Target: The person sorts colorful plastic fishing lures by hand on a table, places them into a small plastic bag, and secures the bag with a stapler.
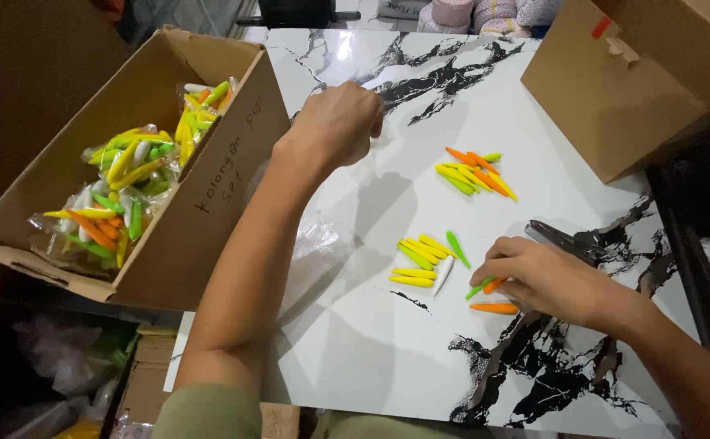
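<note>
White marble table (371, 358) with black veins carried small pointed plastic pieces in three little piles. The right hand (546, 280) lay on the table, its fingers pinching an orange pointed piece (495, 284) and a green one beside it. The left hand (340, 122) was clenched above the table, near an open brown cardboard box (208, 211) full of bagged coloured pieces. What it held was hidden.
</note>
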